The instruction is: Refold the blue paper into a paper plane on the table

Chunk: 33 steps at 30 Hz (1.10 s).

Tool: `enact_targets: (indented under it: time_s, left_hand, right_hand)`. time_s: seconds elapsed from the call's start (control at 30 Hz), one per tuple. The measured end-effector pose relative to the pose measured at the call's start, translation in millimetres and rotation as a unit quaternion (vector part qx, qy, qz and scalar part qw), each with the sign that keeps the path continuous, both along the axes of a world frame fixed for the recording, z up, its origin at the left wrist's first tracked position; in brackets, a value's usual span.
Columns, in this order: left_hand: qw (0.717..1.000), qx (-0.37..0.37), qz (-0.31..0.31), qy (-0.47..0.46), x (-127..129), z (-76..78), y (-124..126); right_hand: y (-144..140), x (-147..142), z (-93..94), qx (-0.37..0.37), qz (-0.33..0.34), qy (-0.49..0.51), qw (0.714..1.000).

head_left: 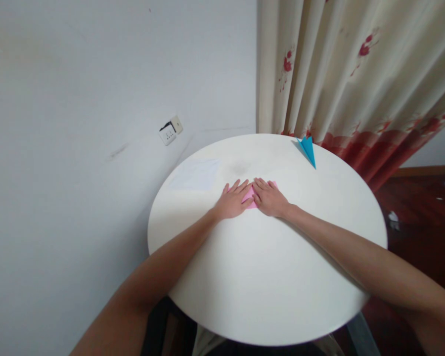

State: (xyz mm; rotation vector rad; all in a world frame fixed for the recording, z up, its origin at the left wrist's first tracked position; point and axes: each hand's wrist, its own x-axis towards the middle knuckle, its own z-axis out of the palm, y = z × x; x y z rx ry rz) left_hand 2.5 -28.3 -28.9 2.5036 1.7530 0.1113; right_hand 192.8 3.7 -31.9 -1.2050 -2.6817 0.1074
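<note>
A small folded pink paper [249, 199] lies on the round white table [267, 277], mostly covered by both hands. My left hand [233, 200] lies flat on its left part, fingers spread and pointing away from me. My right hand [269, 197] presses flat on its right part, touching the left hand at the fingertips. Only a pink strip between the hands and a corner behind the right hand's fingers show.
A blue folded paper plane [308, 150] rests near the table's far edge. A white sheet [195, 174] lies flat at the far left of the table. A wall socket [170, 130] sits on the grey wall; a flowered curtain [356, 74] hangs behind.
</note>
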Motion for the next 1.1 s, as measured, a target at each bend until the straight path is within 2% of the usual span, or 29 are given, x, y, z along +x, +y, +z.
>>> enact_targets:
  time_s: [1.1]
  left_hand:
    - [1.0, 0.0, 0.001, 0.002, 0.2, 0.7, -0.1]
  right_hand:
    - [2.5, -0.4, -5.5, 0.007, 0.001, -0.004, 1.0]
